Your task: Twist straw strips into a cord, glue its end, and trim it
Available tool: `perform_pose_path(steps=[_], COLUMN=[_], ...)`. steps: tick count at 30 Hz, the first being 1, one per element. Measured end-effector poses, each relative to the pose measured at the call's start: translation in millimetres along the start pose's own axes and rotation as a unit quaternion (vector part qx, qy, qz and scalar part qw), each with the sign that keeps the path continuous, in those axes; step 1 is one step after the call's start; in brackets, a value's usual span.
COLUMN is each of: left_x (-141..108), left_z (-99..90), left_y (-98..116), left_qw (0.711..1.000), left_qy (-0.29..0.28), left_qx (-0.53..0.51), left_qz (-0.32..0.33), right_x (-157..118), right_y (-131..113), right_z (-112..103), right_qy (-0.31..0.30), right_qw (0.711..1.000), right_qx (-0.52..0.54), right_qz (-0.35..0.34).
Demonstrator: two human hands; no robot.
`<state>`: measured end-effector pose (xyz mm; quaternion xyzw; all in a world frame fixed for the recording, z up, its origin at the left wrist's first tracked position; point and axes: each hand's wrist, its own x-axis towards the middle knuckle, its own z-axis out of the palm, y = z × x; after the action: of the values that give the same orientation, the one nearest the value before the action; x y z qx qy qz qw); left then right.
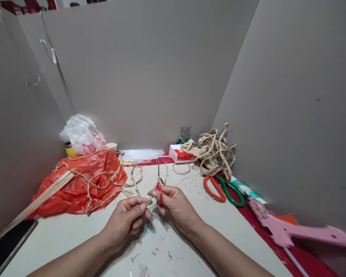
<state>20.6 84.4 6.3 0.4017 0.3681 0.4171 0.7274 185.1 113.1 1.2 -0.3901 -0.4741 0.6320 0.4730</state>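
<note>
My left hand is closed in a pinch on a piece of thin braided straw rope. The rope runs up from the fingers in a loop on the board. Close beside it, my right hand holds small red-handled scissors, their blades pointing up and away from me. The right fingertips also seem to touch the rope near the pinch. Fingers hide part of the scissors' handles and the rope's end. More of the braided rope lies over a red plastic bag to the left.
Left are the red bag, straw strips, a white plastic bag and a dark flat object. Behind lie clear sticks and a red-white box. Right are coiled rope, large scissors and a pink glue gun.
</note>
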Motion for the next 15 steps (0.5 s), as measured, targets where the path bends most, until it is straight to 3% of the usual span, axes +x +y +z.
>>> perform_pose_path(steps=[8, 15], left_x=[0, 3], left_z=[-1.2, -3.4], left_y=[5, 0], left_qw=[0.995, 0.997], left_qy=[-0.084, 0.002], left_qx=[-0.017, 0.072], left_qz=[-0.046, 0.022], right_x=[-4, -5], right_y=[-6, -11], right_z=[3, 3], right_qy=[-0.007, 0.024], right_qw=[1.000, 0.999], right_qx=[0.023, 0.049], right_qz=[-0.010, -0.001])
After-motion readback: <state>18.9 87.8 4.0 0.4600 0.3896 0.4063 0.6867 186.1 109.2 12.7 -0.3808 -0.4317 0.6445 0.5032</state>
